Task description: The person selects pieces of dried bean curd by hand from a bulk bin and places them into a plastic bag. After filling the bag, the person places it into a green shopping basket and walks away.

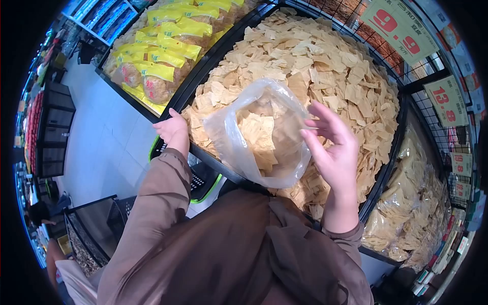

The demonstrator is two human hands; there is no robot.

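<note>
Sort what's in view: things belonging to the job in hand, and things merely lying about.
In the job:
- open plastic bag
- pale flat pieces inside it
- loose pale pieces around it
- black-rimmed bin holding them

Just about, apparently:
- yellow-topped packets
- clear-bagged goods at right
- 13.8 price sign

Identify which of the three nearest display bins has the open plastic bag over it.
The middle bin, heaped with loose tan sheets; the open plastic bag is over these. The left bin holds yellow-topped packages; the right bin, clear-bagged pieces.
</note>
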